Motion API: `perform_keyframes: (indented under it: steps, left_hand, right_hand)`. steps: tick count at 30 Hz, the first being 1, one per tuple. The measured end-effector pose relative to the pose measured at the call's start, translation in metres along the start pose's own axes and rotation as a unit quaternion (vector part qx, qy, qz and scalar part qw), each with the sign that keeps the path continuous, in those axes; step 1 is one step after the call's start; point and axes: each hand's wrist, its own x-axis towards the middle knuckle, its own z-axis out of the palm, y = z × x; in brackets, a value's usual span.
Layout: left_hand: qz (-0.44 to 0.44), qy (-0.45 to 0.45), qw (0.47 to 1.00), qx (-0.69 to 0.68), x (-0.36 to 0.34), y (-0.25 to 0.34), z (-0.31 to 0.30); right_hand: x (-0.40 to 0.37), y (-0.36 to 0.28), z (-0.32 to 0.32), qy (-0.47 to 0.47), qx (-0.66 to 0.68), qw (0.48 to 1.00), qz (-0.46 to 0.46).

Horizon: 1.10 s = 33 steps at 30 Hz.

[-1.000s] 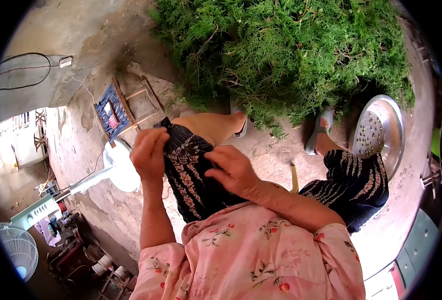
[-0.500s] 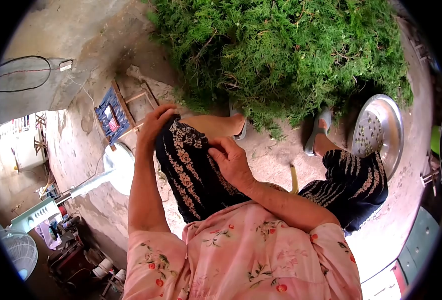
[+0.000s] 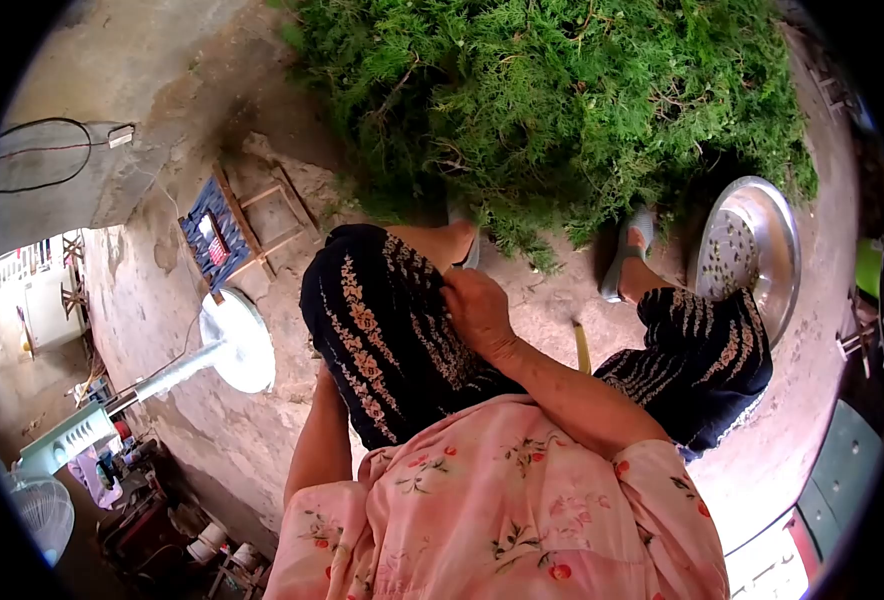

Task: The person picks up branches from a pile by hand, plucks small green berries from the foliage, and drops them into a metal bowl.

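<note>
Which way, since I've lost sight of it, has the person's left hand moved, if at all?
Yes, downward. It reached above the round white fan base; now only the forearm shows beside it, the hand hidden under the dark flower-patterned skirt.

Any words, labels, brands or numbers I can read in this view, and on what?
No readable text anywhere.
Stool: small striped patch on the blue seat, too small to read.
Fan: no legible brand, blurred.
Metal tray: no marking visible.
Trouser leg: printed pattern only, no letters.
</note>
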Motion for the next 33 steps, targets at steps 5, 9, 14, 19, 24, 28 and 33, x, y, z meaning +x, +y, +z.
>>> perform_keyframes:
  steps: [5,9,14,19,24,28,33]
  left_hand:
    - [-0.015,-0.01,1.0,-0.017,0.004,-0.003,0.002]
    - [-0.026,-0.015,0.999,-0.02,0.004,-0.004,0.004]
    - [-0.043,-0.016,0.999,-0.027,0.004,-0.009,0.001]
    - [-0.045,-0.012,0.998,-0.034,0.002,-0.011,0.0]
    - [-0.043,-0.014,0.998,-0.038,-0.001,-0.011,0.002]
    - [-0.039,-0.015,0.999,-0.035,-0.002,-0.008,0.004]
    - [-0.031,-0.022,0.999,-0.028,0.0,-0.005,0.013]
  right_hand:
    - [-0.01,0.025,0.004,0.001,-0.097,0.995,-0.029]
    - [-0.019,0.035,0.033,-0.151,0.023,0.988,-0.005]
    - [-0.015,0.024,0.038,-0.294,0.43,0.72,0.459]
    - [-0.032,0.05,0.083,-0.219,0.489,0.654,0.534]
    - [-0.042,0.053,0.089,-0.172,0.543,0.731,0.377]
    - [-0.056,0.055,0.049,-0.262,0.33,0.842,0.338]
    - [-0.06,0.044,-0.018,-0.191,0.149,0.931,0.274]
